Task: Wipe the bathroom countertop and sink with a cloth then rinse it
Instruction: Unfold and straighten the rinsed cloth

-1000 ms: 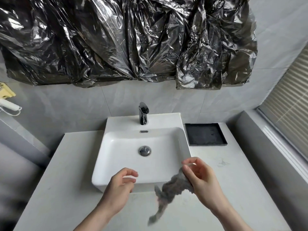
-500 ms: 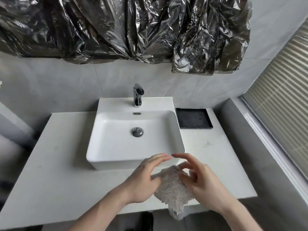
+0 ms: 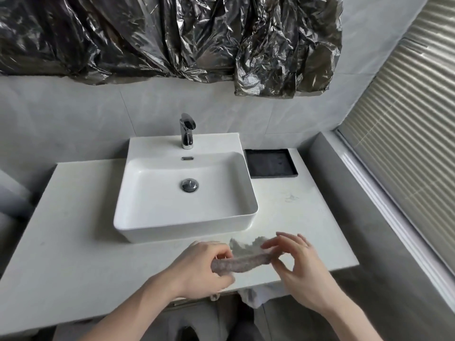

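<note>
A grey cloth (image 3: 243,260) is stretched between my two hands, just above the front edge of the white countertop (image 3: 73,242). My left hand (image 3: 204,269) grips its left end in closed fingers. My right hand (image 3: 293,262) pinches the right end with thumb and fingertips, the other fingers spread. Part of the cloth bunches up behind the stretched strip. The white rectangular sink (image 3: 187,225) stands on the counter just beyond my hands, with a chrome faucet (image 3: 187,131) at its back and a round drain plug (image 3: 189,185) in the basin.
A black square tray (image 3: 270,173) sits on the counter right of the sink. A faint smudge (image 3: 291,198) marks the counter in front of it. Crumpled dark plastic sheeting (image 3: 172,38) covers the wall above. A window with blinds (image 3: 406,143) is at the right.
The cloth hung from my right hand alone; my left hand then joined it. Both hands have now pulled the bunched cloth out into a horizontal strip.
</note>
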Demonstrator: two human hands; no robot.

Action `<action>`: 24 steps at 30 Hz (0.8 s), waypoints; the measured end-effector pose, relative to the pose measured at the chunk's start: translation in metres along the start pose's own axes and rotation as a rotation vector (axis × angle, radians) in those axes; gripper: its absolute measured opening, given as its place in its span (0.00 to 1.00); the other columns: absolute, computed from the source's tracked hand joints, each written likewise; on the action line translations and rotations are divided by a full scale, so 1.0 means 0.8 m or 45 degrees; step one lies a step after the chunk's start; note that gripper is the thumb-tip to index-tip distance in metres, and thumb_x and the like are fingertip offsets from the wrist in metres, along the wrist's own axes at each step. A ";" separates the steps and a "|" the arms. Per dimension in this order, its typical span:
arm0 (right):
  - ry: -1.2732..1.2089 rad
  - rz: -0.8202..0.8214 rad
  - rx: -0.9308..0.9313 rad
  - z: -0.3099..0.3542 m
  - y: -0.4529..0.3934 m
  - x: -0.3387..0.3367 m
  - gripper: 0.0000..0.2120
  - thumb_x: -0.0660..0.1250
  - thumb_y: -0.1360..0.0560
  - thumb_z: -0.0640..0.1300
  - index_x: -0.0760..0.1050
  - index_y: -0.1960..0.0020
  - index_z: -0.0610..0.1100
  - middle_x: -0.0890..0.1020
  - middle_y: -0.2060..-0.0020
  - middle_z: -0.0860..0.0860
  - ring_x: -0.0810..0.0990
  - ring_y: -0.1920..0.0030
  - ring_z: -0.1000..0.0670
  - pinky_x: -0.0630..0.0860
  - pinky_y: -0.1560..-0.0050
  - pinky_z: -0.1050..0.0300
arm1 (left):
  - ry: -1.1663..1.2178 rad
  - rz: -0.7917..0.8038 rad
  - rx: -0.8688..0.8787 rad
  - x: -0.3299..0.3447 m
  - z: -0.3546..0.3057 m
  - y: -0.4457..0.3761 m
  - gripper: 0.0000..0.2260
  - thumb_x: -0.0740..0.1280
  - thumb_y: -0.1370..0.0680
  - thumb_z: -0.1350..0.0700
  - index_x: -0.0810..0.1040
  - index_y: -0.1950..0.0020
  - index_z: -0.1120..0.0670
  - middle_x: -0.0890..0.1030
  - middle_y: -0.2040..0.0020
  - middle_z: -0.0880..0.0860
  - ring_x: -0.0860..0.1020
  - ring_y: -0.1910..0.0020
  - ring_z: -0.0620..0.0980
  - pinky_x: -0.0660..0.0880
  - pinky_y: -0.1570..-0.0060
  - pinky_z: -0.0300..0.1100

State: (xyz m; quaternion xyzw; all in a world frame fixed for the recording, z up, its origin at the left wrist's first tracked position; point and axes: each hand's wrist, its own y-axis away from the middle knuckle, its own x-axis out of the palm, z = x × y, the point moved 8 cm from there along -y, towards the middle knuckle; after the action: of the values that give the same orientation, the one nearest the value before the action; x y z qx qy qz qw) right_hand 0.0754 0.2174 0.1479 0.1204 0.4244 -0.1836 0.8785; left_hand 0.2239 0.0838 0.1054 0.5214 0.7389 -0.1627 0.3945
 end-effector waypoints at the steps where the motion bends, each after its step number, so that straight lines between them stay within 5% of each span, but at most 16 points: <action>1: -0.015 0.026 0.010 -0.005 -0.004 0.002 0.17 0.69 0.22 0.38 0.77 0.48 0.62 0.81 0.50 0.73 0.76 0.40 0.67 0.60 0.29 0.62 | -0.036 0.000 -0.004 0.002 0.004 -0.002 0.07 0.67 0.30 0.44 0.72 0.58 0.44 0.76 0.59 0.40 0.72 0.58 0.39 0.66 0.54 0.35; 4: -0.087 0.070 0.092 -0.031 -0.018 0.002 0.17 0.65 0.21 0.36 0.78 0.47 0.59 0.83 0.56 0.69 0.81 0.53 0.60 0.76 0.52 0.66 | -0.158 -0.010 -0.084 0.007 0.026 -0.014 0.02 0.61 0.28 0.49 0.68 0.59 0.44 0.75 0.60 0.41 0.71 0.57 0.39 0.66 0.46 0.38; 7: -0.100 0.026 0.161 -0.080 -0.035 -0.004 0.18 0.65 0.21 0.35 0.79 0.47 0.60 0.84 0.57 0.62 0.81 0.59 0.57 0.76 0.63 0.64 | -0.178 -0.037 -0.214 0.014 0.046 -0.033 0.04 0.59 0.28 0.51 0.69 0.54 0.42 0.74 0.58 0.37 0.72 0.55 0.44 0.69 0.46 0.41; 12: -0.008 0.162 0.195 -0.172 -0.065 -0.007 0.15 0.66 0.20 0.39 0.80 0.47 0.61 0.84 0.56 0.63 0.81 0.57 0.63 0.76 0.61 0.68 | -0.146 -0.204 -0.315 0.028 0.036 -0.077 0.07 0.62 0.24 0.54 0.72 0.51 0.41 0.74 0.56 0.36 0.74 0.59 0.41 0.69 0.59 0.39; 15: 0.088 0.197 0.183 -0.228 -0.086 -0.015 0.19 0.63 0.22 0.35 0.79 0.52 0.60 0.85 0.58 0.64 0.83 0.61 0.62 0.80 0.59 0.59 | -0.103 -0.384 -0.373 0.028 0.025 -0.107 0.10 0.63 0.25 0.58 0.74 0.52 0.41 0.75 0.54 0.36 0.76 0.56 0.40 0.74 0.57 0.40; 20: 0.139 -0.016 -0.038 -0.268 -0.118 -0.057 0.14 0.66 0.19 0.38 0.81 0.47 0.58 0.84 0.57 0.65 0.82 0.59 0.58 0.76 0.59 0.64 | -0.102 -0.657 -0.385 0.034 0.002 -0.134 0.10 0.67 0.25 0.59 0.79 0.53 0.43 0.77 0.55 0.38 0.75 0.51 0.39 0.75 0.55 0.39; 24: 0.177 -0.051 -0.066 -0.303 -0.122 -0.057 0.09 0.68 0.18 0.42 0.82 0.48 0.55 0.85 0.55 0.62 0.82 0.56 0.56 0.77 0.56 0.60 | -0.181 -0.549 -0.483 0.086 0.001 -0.143 0.09 0.70 0.23 0.54 0.83 0.49 0.40 0.80 0.51 0.35 0.76 0.46 0.39 0.74 0.51 0.38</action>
State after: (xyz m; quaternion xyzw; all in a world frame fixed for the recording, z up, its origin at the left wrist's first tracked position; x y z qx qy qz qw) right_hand -0.1618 0.2285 0.0302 0.1015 0.4914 -0.1811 0.8458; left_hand 0.1117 0.0816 0.0337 0.2565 0.8205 -0.1379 0.4919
